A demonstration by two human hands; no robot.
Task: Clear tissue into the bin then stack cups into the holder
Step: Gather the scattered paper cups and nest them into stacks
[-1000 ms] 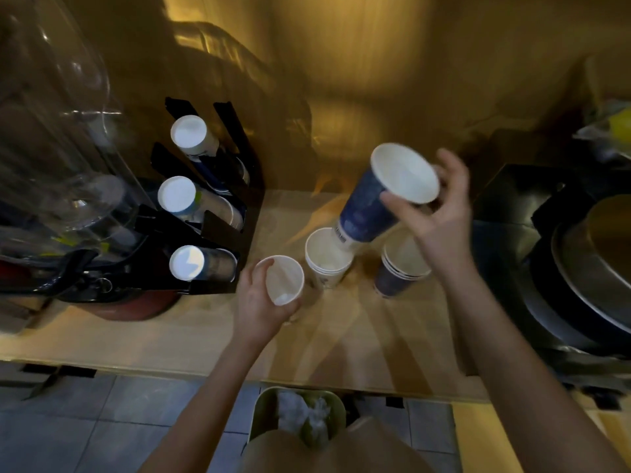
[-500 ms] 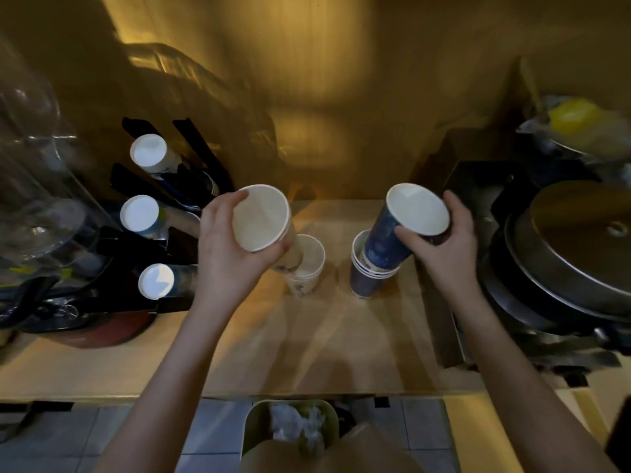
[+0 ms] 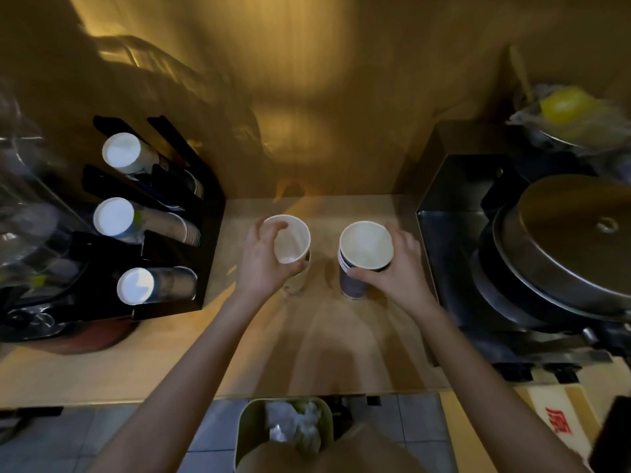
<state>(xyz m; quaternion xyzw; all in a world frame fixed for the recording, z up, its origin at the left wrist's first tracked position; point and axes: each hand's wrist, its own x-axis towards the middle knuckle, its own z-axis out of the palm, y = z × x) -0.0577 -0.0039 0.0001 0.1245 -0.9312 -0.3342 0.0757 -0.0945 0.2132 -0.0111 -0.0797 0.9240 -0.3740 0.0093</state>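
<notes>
Both hands have come down since half a second ago: the left hand (image 3: 264, 264) has dropped its white cup (image 3: 288, 241) from up in the air onto the pale stack (image 3: 297, 279) in the middle of the bench (image 3: 102, 363), and the right hand (image 3: 397, 268) has seated its blue cup (image 3: 366, 245) into the blue stack (image 3: 353, 283) just beside it. Left hand now curls around the white cup's rim, thumb on the near side, fingers (image 3: 273, 227) hooked over the far edge, firmly closed on it. Right hand wraps the blue cup from the right, thumb low across the front, fingers behind the rim, also closed on it. Both cups stand mouth up, and the two stacks sit near each other without touching.

Off to the left, the black holder (image 3: 208, 233) stands on the bench with three slanted rows of cups lying on their sides, white bottoms facing us: top row (image 3: 121, 153), middle row (image 3: 114, 216), bottom row (image 3: 136, 285). The hands and their stacks are well apart from it.

Down below the bench edge, the green bin (image 3: 244, 425) sits on the tiled floor with crumpled tissue (image 3: 293, 425) inside. On the right a big round metal lid (image 3: 573, 240) rests on dark equipment, clear of the blue stack.
</notes>
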